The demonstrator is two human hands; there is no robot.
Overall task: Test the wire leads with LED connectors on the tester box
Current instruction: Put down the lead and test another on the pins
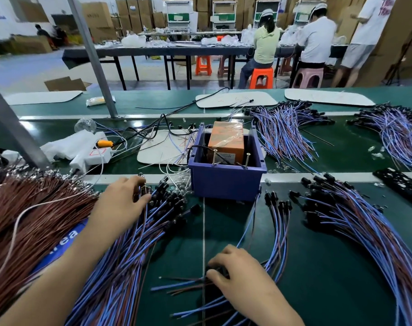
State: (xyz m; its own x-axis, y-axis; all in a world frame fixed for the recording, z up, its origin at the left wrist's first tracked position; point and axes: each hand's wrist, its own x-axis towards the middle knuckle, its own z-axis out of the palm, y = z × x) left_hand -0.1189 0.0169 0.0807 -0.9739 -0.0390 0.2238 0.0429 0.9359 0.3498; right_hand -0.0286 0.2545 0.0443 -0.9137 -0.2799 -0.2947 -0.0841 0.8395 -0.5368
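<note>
The tester box [226, 182] is a purple plastic bin with an orange block [226, 140] inside and two metal posts [247, 158] at its near rim. My left hand [120, 203] reaches into a pile of blue and brown wire leads [134, 243] and pinches black LED connectors [145, 192] at their top end. My right hand [237, 271] grips the bare ends of a small bundle of leads [280, 234] whose black connectors lie just in front of the box.
A big heap of brown wires [24, 220] fills the left. More lead piles lie at right [355, 227] and behind the box [282, 130]. A white power strip [92, 156] sits left of the box. A metal post [92, 55] rises behind. People work at the far table.
</note>
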